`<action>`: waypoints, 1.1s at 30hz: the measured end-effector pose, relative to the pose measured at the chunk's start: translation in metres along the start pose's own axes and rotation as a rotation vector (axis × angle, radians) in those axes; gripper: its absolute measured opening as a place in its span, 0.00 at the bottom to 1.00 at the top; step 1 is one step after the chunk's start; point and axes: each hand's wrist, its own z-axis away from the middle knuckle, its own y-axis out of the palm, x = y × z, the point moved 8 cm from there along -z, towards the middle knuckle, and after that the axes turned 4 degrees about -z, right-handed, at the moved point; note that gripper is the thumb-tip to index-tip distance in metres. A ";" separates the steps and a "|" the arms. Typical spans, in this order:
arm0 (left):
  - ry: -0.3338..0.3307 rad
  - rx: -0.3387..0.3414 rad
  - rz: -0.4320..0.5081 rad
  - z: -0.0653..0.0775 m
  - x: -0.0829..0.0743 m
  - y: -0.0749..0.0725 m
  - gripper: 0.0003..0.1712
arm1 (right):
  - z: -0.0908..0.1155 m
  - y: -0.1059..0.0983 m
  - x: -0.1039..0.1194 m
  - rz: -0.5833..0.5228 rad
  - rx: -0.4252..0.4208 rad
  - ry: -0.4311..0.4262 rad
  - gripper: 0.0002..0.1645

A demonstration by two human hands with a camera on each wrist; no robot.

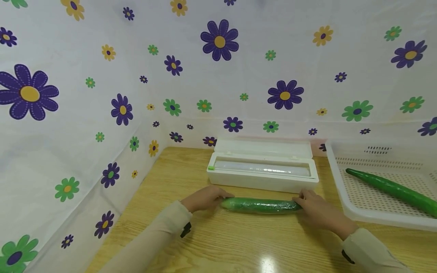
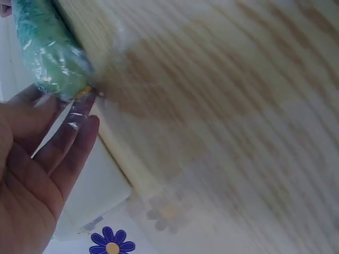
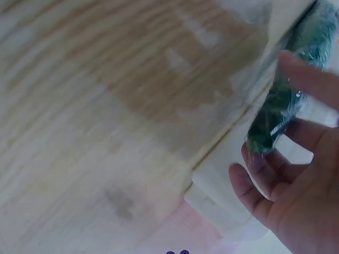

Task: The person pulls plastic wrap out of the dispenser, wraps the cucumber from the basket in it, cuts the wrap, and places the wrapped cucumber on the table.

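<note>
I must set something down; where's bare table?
Bare table: left of the white box, beyond the left hand, and in front of the wrapped cucumber, between the sleeves. Crowded: between box and cucumber, and around the right hand beside the basket.

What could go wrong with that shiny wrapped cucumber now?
It might slip: the left hand and right hand hold the cucumber just near its ends, so it could roll on the table.
The film looks wrinkled at one end, so it might come loose.
The white box stands open right behind, so a hand could bump it.
</note>
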 end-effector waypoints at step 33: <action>0.017 -0.040 -0.504 -0.012 -0.006 0.012 0.28 | -0.003 0.007 -0.011 -0.147 0.065 0.080 0.18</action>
